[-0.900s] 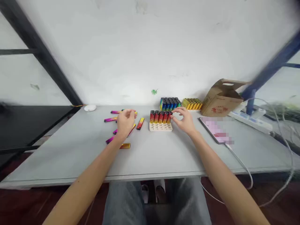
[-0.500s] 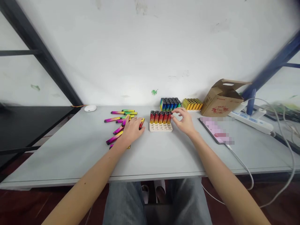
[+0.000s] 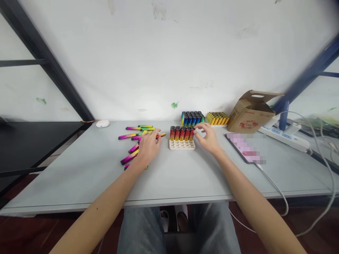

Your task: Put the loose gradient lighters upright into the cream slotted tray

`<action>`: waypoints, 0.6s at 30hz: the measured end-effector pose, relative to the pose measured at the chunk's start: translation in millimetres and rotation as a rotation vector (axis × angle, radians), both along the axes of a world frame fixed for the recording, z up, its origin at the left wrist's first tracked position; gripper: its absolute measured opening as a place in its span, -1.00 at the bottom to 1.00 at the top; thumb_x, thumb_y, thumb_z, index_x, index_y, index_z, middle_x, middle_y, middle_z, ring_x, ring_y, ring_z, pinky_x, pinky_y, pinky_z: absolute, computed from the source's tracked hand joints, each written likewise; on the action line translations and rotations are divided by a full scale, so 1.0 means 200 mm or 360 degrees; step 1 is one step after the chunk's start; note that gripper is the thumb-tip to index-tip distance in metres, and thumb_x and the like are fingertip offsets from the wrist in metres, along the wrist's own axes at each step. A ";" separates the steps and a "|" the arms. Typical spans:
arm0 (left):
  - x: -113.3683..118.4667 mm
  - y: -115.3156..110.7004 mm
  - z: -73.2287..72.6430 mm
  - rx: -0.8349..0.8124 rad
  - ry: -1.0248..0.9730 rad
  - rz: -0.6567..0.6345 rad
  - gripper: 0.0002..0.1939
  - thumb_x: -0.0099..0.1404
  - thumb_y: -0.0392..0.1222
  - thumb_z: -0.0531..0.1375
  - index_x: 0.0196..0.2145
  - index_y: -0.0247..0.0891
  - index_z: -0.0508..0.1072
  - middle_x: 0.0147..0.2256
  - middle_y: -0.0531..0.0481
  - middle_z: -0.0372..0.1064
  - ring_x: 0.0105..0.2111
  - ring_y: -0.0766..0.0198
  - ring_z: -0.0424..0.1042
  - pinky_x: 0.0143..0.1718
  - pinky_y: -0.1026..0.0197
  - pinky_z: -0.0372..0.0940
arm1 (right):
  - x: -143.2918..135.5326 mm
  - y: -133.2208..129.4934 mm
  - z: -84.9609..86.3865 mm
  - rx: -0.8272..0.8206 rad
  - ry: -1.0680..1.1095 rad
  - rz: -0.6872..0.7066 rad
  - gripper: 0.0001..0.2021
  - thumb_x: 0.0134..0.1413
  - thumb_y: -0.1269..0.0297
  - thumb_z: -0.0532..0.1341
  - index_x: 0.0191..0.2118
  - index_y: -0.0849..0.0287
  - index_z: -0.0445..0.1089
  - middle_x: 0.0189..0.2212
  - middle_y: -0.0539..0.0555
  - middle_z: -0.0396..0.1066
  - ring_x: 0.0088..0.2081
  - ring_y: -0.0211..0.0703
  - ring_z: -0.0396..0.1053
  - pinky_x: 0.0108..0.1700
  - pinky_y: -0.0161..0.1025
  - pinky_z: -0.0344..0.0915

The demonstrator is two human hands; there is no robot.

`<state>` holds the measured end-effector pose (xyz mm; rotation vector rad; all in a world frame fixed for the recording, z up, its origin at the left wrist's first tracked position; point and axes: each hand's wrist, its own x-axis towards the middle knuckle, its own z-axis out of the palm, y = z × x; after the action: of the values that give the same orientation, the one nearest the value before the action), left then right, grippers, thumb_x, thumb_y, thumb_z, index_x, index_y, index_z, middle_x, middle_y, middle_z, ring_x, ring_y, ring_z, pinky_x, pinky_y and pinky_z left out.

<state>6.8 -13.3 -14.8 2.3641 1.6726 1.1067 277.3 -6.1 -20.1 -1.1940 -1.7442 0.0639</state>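
Observation:
My left hand [image 3: 149, 146] is closed over the left pile, its thumb and forefinger on a red-and-yellow lighter [image 3: 161, 135] that points right. Around and beneath it lie several purple-and-yellow and green lighters [image 3: 128, 157], partly hidden by the hand. Red-and-gold lighters [image 3: 182, 133] with dark tops stand upright in the back of a white tray [image 3: 182, 148] whose front holes show. My right hand [image 3: 208, 139] is at the tray's right side, fingers curved and apart. Its thumb and index tips are at the rightmost standing lighter; whether they press on it is unclear.
Behind the tray stand blue-green lighters [image 3: 192, 118] and yellow lighters [image 3: 217, 119] in blocks. To the right are an open cardboard box [image 3: 250, 113], a phone [image 3: 243, 148] on a cable and a power strip [image 3: 286, 136]. A white case [image 3: 102, 123] sits back left.
The lighter at my left fingers has tipped from steeply slanted to nearly level, and that hand has turned slightly. My right hand stays at the end of the row.

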 end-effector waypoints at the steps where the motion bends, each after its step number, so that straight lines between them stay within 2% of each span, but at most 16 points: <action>1: 0.00 0.00 0.00 0.0007 -0.0081 0.0001 -0.71 0.28 -0.27 0.10 -0.04 -0.20 0.40 -0.22 -0.09 0.52 -0.16 0.03 0.46 -0.04 0.01 0.24 | 0.00 0.00 0.00 -0.0003 0.0002 -0.0002 -0.86 0.08 0.28 0.19 -0.21 0.09 0.41 -0.17 0.12 0.39 -0.14 -0.04 0.35 -0.16 -0.07 0.35; 5: 0.02 -0.02 0.04 -0.0033 -0.0541 -0.0017 -0.72 0.21 -0.14 0.22 -0.10 -0.18 0.42 -0.28 -0.02 0.53 -0.30 0.15 0.49 -0.15 0.10 0.28 | 0.00 0.00 0.00 -0.0036 0.0002 -0.0015 -0.86 0.08 0.26 0.18 -0.21 0.08 0.39 -0.17 0.12 0.39 -0.14 -0.03 0.35 -0.16 -0.06 0.35; 9: 0.05 -0.05 0.08 -0.0177 -0.1064 -0.0122 -0.63 0.10 -0.02 0.33 -0.16 -0.23 0.46 -0.41 -0.01 0.50 -0.41 0.23 0.45 -0.28 0.19 0.29 | -0.01 0.00 0.00 -0.0049 -0.0007 -0.0026 -0.85 0.07 0.28 0.18 -0.21 0.08 0.38 -0.17 0.12 0.39 -0.13 -0.03 0.35 -0.14 -0.05 0.34; 13: 0.07 -0.04 0.10 -0.0598 -0.1554 -0.0327 -0.61 0.01 0.01 0.39 -0.25 -0.27 0.52 -0.46 0.00 0.46 -0.41 0.28 0.40 -0.29 0.21 0.28 | -0.01 0.00 -0.01 -0.0062 -0.0010 -0.0040 -0.84 0.06 0.27 0.18 -0.19 0.09 0.36 -0.18 0.11 0.40 -0.13 -0.03 0.35 -0.14 -0.05 0.34; 16: 0.07 -0.03 0.10 -0.0992 -0.1972 -0.0579 -0.62 0.04 0.05 0.38 -0.29 -0.28 0.51 -0.44 0.03 0.39 -0.40 0.34 0.37 -0.29 0.24 0.30 | -0.01 0.00 -0.02 -0.0063 -0.0010 -0.0042 -0.83 0.06 0.26 0.17 -0.18 0.09 0.34 -0.18 0.11 0.40 -0.13 -0.02 0.35 -0.14 -0.05 0.34; 18: 0.07 -0.03 0.10 -0.1185 -0.2146 -0.0661 -0.63 0.07 0.07 0.36 -0.31 -0.28 0.49 -0.47 0.08 0.31 -0.44 0.39 0.34 -0.36 0.28 0.31 | -0.01 0.00 -0.02 -0.0061 -0.0003 -0.0044 -0.83 0.06 0.26 0.17 -0.19 0.09 0.34 -0.18 0.11 0.40 -0.14 -0.02 0.35 -0.15 -0.05 0.34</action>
<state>20.4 -20.1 5.0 0.9272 0.7716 1.1902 275.1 -5.3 -23.4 -1.2461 -1.7345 0.0798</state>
